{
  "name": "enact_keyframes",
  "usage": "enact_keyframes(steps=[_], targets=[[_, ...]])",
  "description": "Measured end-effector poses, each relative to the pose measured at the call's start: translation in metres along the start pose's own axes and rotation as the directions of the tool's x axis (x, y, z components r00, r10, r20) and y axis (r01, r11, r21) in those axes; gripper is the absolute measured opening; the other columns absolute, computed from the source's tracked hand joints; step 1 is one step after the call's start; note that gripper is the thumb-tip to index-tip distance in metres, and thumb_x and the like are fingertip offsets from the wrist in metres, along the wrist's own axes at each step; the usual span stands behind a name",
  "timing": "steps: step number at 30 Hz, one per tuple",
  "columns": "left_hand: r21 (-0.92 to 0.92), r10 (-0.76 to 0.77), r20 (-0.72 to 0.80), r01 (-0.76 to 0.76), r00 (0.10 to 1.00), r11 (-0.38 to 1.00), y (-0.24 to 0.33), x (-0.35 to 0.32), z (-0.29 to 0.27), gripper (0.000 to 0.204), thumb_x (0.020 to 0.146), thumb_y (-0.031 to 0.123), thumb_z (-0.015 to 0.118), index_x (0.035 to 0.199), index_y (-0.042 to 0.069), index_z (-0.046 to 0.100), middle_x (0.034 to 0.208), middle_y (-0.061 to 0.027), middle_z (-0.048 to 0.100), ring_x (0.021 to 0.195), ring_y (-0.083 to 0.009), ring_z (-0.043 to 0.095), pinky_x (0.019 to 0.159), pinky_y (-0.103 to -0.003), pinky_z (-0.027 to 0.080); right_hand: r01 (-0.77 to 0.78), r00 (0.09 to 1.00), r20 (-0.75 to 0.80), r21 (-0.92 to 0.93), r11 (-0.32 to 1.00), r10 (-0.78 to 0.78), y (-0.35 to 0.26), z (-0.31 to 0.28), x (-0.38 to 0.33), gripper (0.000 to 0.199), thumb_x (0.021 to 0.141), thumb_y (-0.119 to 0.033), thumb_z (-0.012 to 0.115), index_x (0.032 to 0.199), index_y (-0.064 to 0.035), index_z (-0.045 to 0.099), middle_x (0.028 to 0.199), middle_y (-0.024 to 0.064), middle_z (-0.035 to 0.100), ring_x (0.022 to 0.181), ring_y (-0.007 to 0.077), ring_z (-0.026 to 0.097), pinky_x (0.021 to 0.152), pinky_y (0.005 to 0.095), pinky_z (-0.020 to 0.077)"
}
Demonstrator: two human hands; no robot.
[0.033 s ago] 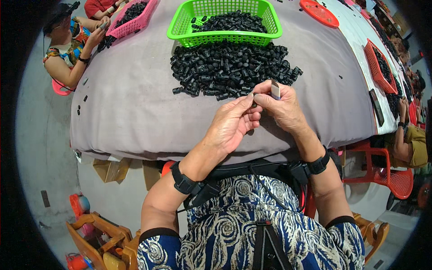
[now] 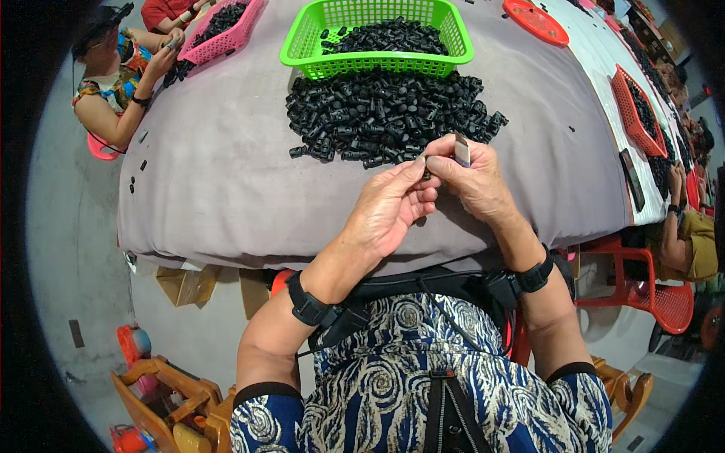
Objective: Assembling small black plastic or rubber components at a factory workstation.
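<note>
My left hand (image 2: 385, 210) is pinched closed at the thumb and fingertips around a small black plastic part (image 2: 427, 175), mostly hidden by the fingers. Thumb to thumb with it, my right hand (image 2: 483, 181) grips a flat metal blade (image 2: 461, 149) that points up past the knuckles and shows a bluish lower end. Both hands hover over the near side of the cloth-covered table, just in front of a heap of black cylindrical plastic parts (image 2: 377, 113). Behind the heap stands a green slotted basket (image 2: 298, 54), partly filled with similar black parts.
On the left, a person (image 2: 113, 106) handles something beside a pink basket (image 2: 198, 53) of black parts. A red tray (image 2: 540, 26) lies at the far right, with a red basket (image 2: 655, 143) and dark flat object (image 2: 631, 180) nearer. A red chair (image 2: 668, 306) stands at the right.
</note>
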State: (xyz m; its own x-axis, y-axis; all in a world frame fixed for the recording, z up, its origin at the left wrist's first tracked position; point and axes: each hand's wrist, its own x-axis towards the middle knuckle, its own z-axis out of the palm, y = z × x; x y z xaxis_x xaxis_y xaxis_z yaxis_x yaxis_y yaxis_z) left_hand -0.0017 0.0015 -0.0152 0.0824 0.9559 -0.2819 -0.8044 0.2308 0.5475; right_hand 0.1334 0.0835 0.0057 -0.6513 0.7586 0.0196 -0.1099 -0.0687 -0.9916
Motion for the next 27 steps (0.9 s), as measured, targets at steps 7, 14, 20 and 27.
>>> enact_keyframes(steps=[7, 14, 20, 27], targets=[[-0.001, -0.004, 0.017, 0.004, 1.000, 1.000, 0.004, 0.000, 0.004, 0.019, 0.088, 0.021, 0.058, 0.096, 0.004, 0.057, 0.086, -0.0052, 0.060, 0.074, -0.0116, 0.056, 0.065, -0.025, 0.049, -0.021, 0.998, -0.062, -0.067, 0.997, 0.017, 0.000, -0.006, 0.000, 0.014, 0.087, -0.014, 0.056, 0.089, -0.0013, 0.062, 0.072, -0.0035, 0.058, 0.060, 0.0024, 0.049, 0.054, 0.0178, 0.0402], [-0.065, 0.045, 0.032, -0.043, 0.998, 0.997, 0.009, 0.001, -0.001, 0.015, 0.089, 0.018, 0.055, 0.094, 0.004, 0.057, 0.085, -0.0051, 0.061, 0.074, -0.0130, 0.058, 0.065, -0.026, 0.051, 0.100, 0.994, -0.022, -0.209, 0.973, -0.107, -0.004, -0.008, 0.001, 0.020, 0.087, -0.020, 0.055, 0.096, -0.0015, 0.056, 0.079, -0.0023, 0.054, 0.071, 0.0042, 0.047, 0.063, 0.0203, 0.0397], [-0.061, 0.067, -0.004, -0.068, 0.998, 0.996, 0.011, -0.001, 0.002, 0.013, 0.089, 0.019, 0.055, 0.095, 0.007, 0.056, 0.086, -0.0040, 0.062, 0.074, -0.0121, 0.059, 0.065, -0.027, 0.051, 0.178, 0.984, 0.067, -0.403, 0.898, -0.165, -0.007, -0.007, -0.002, 0.017, 0.087, -0.017, 0.053, 0.094, -0.0010, 0.053, 0.075, 0.0040, 0.052, 0.070, 0.0086, 0.049, 0.063, 0.0233, 0.0413], [-0.071, 0.062, -0.013, -0.062, 0.998, 0.996, 0.010, 0.001, 0.000, 0.014, 0.089, 0.021, 0.055, 0.095, 0.009, 0.056, 0.084, -0.0021, 0.059, 0.073, -0.0111, 0.057, 0.063, -0.026, 0.050, 0.380, 0.918, 0.134, -0.567, 0.731, -0.374, -0.006, -0.005, 0.000, 0.015, 0.084, -0.015, 0.056, 0.087, -0.0007, 0.059, 0.072, 0.0067, 0.056, 0.063, 0.0150, 0.053, 0.056, 0.0272, 0.0424]])
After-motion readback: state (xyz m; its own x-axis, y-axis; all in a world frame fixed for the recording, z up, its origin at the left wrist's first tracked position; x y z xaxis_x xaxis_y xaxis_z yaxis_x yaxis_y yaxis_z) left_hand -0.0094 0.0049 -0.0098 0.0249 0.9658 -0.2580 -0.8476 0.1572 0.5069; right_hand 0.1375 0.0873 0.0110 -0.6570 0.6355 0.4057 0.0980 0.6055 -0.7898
